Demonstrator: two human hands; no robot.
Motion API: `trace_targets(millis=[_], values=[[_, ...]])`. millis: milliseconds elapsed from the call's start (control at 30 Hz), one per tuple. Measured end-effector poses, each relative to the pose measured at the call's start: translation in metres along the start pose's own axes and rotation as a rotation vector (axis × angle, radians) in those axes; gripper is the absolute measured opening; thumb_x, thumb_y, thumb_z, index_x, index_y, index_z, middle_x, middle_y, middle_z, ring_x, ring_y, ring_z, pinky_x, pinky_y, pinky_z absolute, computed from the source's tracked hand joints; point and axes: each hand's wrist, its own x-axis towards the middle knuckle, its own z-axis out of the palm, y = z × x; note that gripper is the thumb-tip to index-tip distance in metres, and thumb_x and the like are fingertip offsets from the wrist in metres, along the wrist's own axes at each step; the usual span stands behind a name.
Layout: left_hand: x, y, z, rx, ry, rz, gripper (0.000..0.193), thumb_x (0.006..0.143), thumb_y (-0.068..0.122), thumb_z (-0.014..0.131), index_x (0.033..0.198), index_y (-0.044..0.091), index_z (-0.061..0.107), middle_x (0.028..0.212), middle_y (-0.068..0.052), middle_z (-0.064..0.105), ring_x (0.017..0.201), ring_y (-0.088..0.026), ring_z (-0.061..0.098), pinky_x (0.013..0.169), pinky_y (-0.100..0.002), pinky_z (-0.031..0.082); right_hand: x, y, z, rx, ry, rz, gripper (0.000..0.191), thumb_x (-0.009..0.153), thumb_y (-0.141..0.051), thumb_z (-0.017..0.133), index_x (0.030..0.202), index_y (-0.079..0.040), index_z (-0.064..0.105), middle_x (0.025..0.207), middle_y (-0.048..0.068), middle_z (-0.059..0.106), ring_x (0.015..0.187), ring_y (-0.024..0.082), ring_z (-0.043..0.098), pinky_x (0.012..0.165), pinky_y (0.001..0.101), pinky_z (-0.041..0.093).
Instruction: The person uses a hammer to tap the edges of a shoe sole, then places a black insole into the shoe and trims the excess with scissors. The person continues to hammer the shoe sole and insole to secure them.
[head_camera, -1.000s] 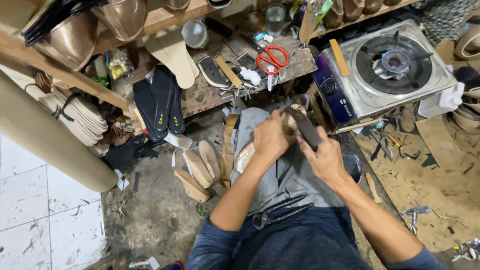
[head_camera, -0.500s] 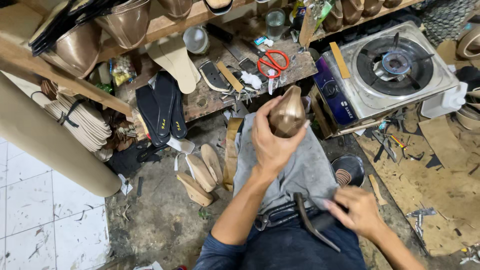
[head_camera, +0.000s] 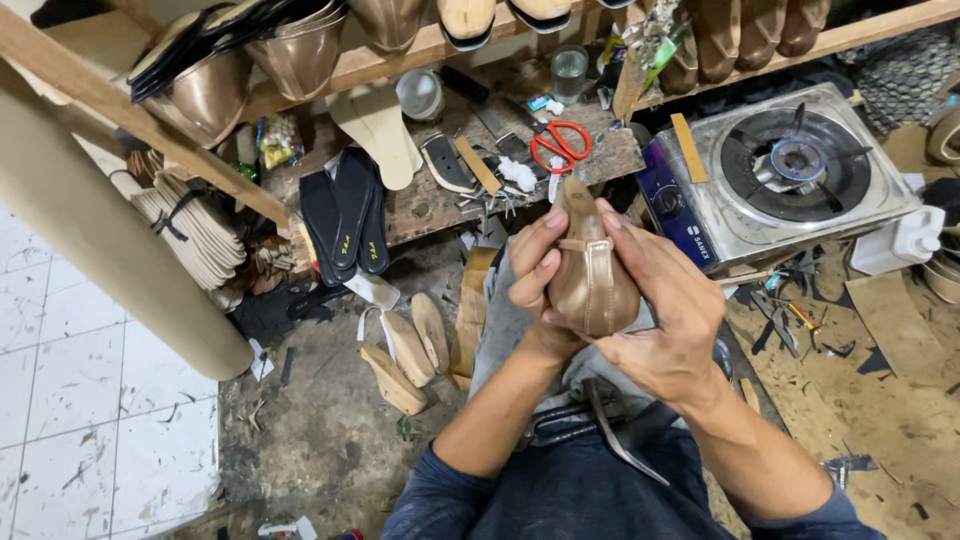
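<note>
Right hand (head_camera: 665, 320) back on bronze shoe (head_camera: 590, 275), pliers (head_camera: 615, 435) dropped in lap; left hand (head_camera: 540, 275) still gripping shoe.

2 bare forearms, no watch, no bracelet, no rings to be seen. left hand (head_camera: 540, 275) and right hand (head_camera: 655, 315) ungloved, fingers bare to the tips, nails short. dark blue sleeves pushed up to just above the elbows, bunched in soft folds there, plain cloth with no print or stripe visible. same dark blue across the lower edge of the view at the upper arms. grey cloth over the lap, creased and dusty-looking, darker trousers below it. face and shoulders out of view.
</note>
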Motion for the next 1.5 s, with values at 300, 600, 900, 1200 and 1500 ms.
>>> trace_targets(millis=[300,600,900,1200,1500], values=[[0.035,0.056,-0.026,-0.056,-0.155,-0.335,0.067,0.107,0.042,0.058,0.157,0.011,0.025,0.165,-0.018,0.026,0.153,-0.038,0.029,0.125,-0.054,0.027,-0.022,0.022,0.004,-0.117,0.165,-0.024,0.081,0.073,-0.018,0.091,0.139,0.010,0.055,0.137,0.026,0.064,0.118,0.039,0.073,0.102,0.0381,0.059],[0.024,0.008,-0.026,-1.490,0.139,-1.642,0.078,0.106,0.064,0.045,0.145,-0.003,0.051,0.141,-0.019,0.062,0.128,-0.032,0.062,0.114,-0.043,0.046,-0.031,0.017,0.017,0.001,0.016,-0.033,0.083,0.075,-0.018,0.085,0.148,0.003,0.050,0.148,0.025,0.058,0.141,0.040,0.057,0.117,0.0422,0.044],[-0.010,-0.020,-0.021,-1.619,0.109,-1.445,0.077,0.114,0.067,0.044,0.147,-0.002,0.052,0.136,-0.019,0.065,0.116,-0.032,0.065,0.102,-0.045,0.052,-0.047,0.003,0.021,0.134,-0.012,0.146,0.093,0.093,-0.048,0.070,0.163,-0.001,0.031,0.169,0.021,0.035,0.162,0.038,0.021,0.133,0.0469,0.016],[0.005,-0.004,-0.001,-0.845,0.298,-1.439,0.080,0.101,0.065,0.044,0.153,0.004,0.042,0.141,-0.011,0.059,0.126,-0.024,0.059,0.112,-0.040,0.043,-0.080,0.016,0.065,0.610,0.302,0.504,0.066,0.105,-0.031,0.065,0.156,0.002,0.039,0.161,0.021,0.043,0.152,0.040,0.038,0.131,0.0493,0.029],[0.049,-0.025,-0.055,-0.942,0.135,-1.088,0.037,0.110,0.031,0.056,0.134,0.003,0.050,0.123,-0.002,0.063,0.113,-0.013,0.060,0.108,-0.036,0.047,-0.134,0.060,0.059,1.938,0.095,1.109,0.062,0.111,-0.046,0.032,0.141,0.004,0.050,0.130,0.029,0.066,0.114,0.041,0.067,0.098,0.0540,0.050]])
